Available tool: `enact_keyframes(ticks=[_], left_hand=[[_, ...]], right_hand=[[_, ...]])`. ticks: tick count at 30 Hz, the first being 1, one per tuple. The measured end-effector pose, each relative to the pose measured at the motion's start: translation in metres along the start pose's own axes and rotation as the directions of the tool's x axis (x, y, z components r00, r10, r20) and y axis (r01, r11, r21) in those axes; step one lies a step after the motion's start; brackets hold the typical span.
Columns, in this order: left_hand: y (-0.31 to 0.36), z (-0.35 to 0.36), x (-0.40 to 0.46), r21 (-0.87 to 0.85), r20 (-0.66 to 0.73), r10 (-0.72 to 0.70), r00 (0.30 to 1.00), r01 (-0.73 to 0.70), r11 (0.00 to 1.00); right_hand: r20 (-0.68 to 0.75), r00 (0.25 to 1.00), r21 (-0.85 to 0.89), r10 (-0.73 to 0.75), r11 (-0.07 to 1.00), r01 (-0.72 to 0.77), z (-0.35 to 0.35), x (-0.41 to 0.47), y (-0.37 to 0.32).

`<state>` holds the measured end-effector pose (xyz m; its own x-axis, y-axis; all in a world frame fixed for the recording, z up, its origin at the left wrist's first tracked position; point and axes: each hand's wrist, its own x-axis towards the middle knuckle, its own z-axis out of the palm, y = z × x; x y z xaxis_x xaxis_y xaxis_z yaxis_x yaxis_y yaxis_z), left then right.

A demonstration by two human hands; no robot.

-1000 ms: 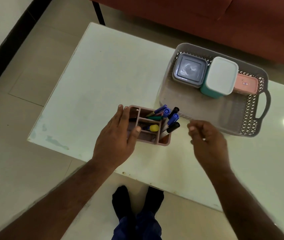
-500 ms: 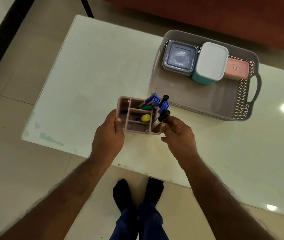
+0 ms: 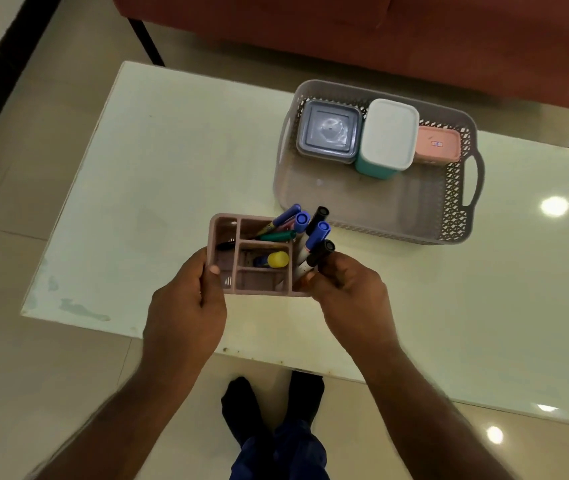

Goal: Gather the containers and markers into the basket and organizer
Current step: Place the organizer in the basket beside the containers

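Organizer (image 3: 255,258): pink, compartmented, near the 6 o'clock edge of the tabletop (image 3: 179,161); whether lifted or resting there cannot be told. Held from both sides, likely to keep it level so nothing tips out.
Left hand (image 3: 186,306): at the organizer's 9 o'clock wall, thumb hooked over the rim, fingers wrapped outside; grip pinching the wall.
Right hand (image 3: 345,289): at the 3 o'clock corner, fingers curled round the wall and against the black-capped marker (image 3: 319,252); grip closed on the organizer, probably steadying the leaning markers too.
Markers (image 3: 311,230): blue- and black-capped ones crowded in the 3 o'clock compartment, leaning toward 1 o'clock; a green one (image 3: 278,236) lying across the 12 o'clock compartment; a yellow cap (image 3: 278,259) in the middle one.
Basket (image 3: 456,216): grey, perforated, at 1 o'clock from the organizer, just beyond the marker tips.
Containers: grey-lidded (image 3: 328,131), white-lidded teal (image 3: 388,135) and pink (image 3: 437,145), side by side along the basket's 12 o'clock wall, leaving its 6 o'clock half free.
Progress: gathering looks nearly complete; no loose items visible on the tabletop.
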<state>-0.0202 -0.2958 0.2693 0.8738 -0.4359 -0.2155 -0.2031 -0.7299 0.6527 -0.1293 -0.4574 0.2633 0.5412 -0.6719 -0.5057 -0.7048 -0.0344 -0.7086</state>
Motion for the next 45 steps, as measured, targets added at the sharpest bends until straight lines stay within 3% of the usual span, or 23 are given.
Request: enact_keyframes(ticks=[16,27,45], left_hand=[[0.128,0.048,0.081,-0.056,0.08,0.329,0.941,-0.325,0.944],[0.129,0.091,0.124,0.003,0.174,0.287,0.942,-0.292,0.956],[0.11,0.122,0.141,0.074,0.263,0.175,0.949,-0.2,0.977]], right_hand=[[-0.335,0.941,0.11,-0.053,0.989,0.095,-0.136,0.039,-0.017],[-0.252,0.967,0.052,-0.026,0.998,0.04,-0.142,0.109,0.008],[-0.165,0.986,0.07,0.038,0.997,-0.027,-0.126,0.14,0.039]])
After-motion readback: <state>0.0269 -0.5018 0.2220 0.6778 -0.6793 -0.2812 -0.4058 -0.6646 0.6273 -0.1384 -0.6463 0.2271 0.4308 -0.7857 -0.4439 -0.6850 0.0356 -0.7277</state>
